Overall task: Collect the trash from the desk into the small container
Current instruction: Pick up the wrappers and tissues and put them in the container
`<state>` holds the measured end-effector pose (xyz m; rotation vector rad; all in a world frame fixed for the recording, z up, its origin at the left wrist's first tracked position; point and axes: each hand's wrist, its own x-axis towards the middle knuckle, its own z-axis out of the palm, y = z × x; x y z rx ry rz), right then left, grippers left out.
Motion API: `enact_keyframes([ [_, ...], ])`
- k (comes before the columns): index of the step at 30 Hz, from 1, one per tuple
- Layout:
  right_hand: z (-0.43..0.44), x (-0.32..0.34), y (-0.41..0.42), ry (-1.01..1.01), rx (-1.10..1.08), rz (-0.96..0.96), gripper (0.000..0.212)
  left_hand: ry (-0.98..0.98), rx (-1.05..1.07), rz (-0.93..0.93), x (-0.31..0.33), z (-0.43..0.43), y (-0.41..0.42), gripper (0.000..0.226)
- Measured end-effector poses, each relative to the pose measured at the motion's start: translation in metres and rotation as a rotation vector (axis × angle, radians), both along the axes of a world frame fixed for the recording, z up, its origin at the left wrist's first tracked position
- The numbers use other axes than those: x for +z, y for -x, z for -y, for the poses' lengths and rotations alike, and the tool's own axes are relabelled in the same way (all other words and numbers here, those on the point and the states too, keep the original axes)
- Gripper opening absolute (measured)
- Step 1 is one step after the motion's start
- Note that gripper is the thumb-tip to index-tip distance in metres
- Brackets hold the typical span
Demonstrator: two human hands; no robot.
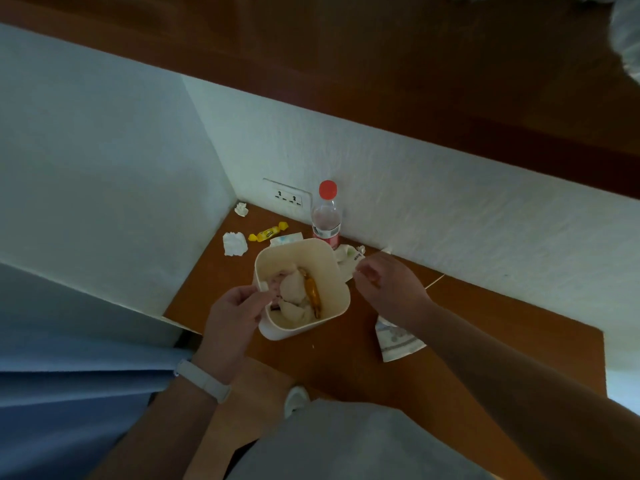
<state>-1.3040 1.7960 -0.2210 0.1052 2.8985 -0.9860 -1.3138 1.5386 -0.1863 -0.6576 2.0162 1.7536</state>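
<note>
A small cream container [333,271] stands on the brown desk [467,327], holding crumpled tissues and an orange wrapper. My left hand [232,313] pinches a small white scrap at the container's left rim. My right hand [388,285] hovers just right of the container, fingers curled, over a white wrapper [348,256]; whether it grips anything is unclear. Loose trash lies behind the container: a crumpled tissue [234,243], a smaller tissue ball [241,209], a yellow candy wrapper [268,232] and a white packet [284,240]. A flat paper wrapper [396,341] lies under my right forearm.
A plastic bottle [326,216] with a red cap stands against the white wall, next to a wall socket [287,199]. White walls close the desk at the back and left. A dark wooden shelf runs overhead. A blue surface lies at the lower left.
</note>
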Motion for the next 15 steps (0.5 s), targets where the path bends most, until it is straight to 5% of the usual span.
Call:
enact_keyframes([
  [9, -0.061, -0.075, 0.053, -0.529, 0.170, 0.237, 0.047, 0.011, 0.103, 0.022, 0.006, 0.003, -0.015, 0.012],
  [15, -0.066, -0.104, 0.066, -0.521, 0.212, 0.280, 0.047, 0.024, 0.157, 0.042, 0.011, -0.001, -0.025, 0.007],
])
